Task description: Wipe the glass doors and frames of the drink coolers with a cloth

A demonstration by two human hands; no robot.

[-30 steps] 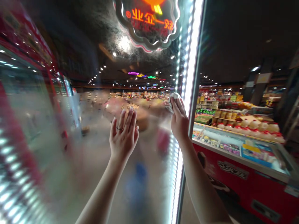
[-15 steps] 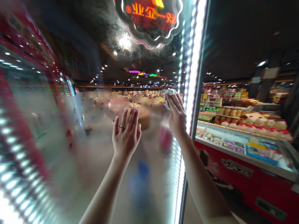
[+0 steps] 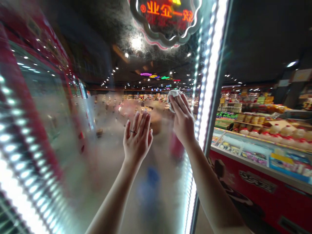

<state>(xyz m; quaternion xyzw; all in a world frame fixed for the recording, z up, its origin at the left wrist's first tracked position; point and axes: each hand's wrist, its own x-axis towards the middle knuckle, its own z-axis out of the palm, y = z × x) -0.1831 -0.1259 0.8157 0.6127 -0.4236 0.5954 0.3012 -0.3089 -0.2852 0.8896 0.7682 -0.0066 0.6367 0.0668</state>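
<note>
In front of me stands a fogged, smeared glass pane (image 3: 112, 169) edged with bright LED strips. My left hand (image 3: 137, 138) lies flat against it, fingers stretched out, a ring on one finger, holding nothing. Higher and to the right, my right hand (image 3: 182, 118) presses a crumpled white cloth (image 3: 173, 97) to the glass with its fingertips. It is close to the lit right edge of the pane. The cloth is partly hidden under the fingers.
A lit scalloped sign (image 3: 168, 19) with mirrored characters hangs at the top. An LED strip (image 3: 212, 65) runs down the right edge. Beyond it stands a red chest freezer (image 3: 243, 182) with bottles (image 3: 275, 130) behind. Another red-framed glass panel (image 3: 70, 130) shows on the left.
My right hand and the cloth have shifted left across the glass, away from the LED strip. My left hand stays flat on the pane. The view has turned slightly left.
</note>
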